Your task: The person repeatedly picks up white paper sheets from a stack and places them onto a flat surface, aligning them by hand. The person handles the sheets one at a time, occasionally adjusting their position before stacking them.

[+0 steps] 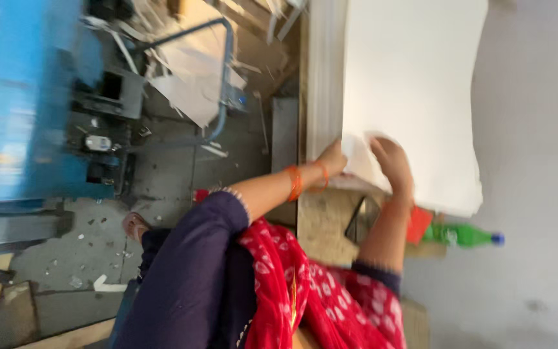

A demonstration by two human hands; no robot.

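A: Entry, head view. Pose of the hands?

B: Left hand (334, 157) reaches to 12 o'clock, forearm bare from a dark blue sleeve (192, 271), orange bangles (305, 181) at the wrist. Its fingers are curled against the near edge of the white paper stack (414, 84); motion blur, so I cannot tell whether the grip is closed on a sheet or only pressing. Right hand (392, 161) lies just at 3 o'clock of the left, palm down, fingers spread loosely on the stack's lower corner; no closed grip visible, flat contact only.

A: Location and material of the stack?

B: Large, matte white sheets, thick pile with layered edge visible on its left side, resting on a rough wooden tabletop (324, 220). It fills the frame from centre toward 1 o'clock.

A: Surroundings?

B: Red patterned scarf (305, 291), soft cloth, at 6 o'clock. Green plastic bottle (463, 234) with blue cap lying on its side at 4 o'clock of the hands, beside a red flat object (419, 224). Blue metal machine (14, 97) at 9 o'clock; paper scraps (195, 77) on the grey floor (85, 252) at 11 o'clock.
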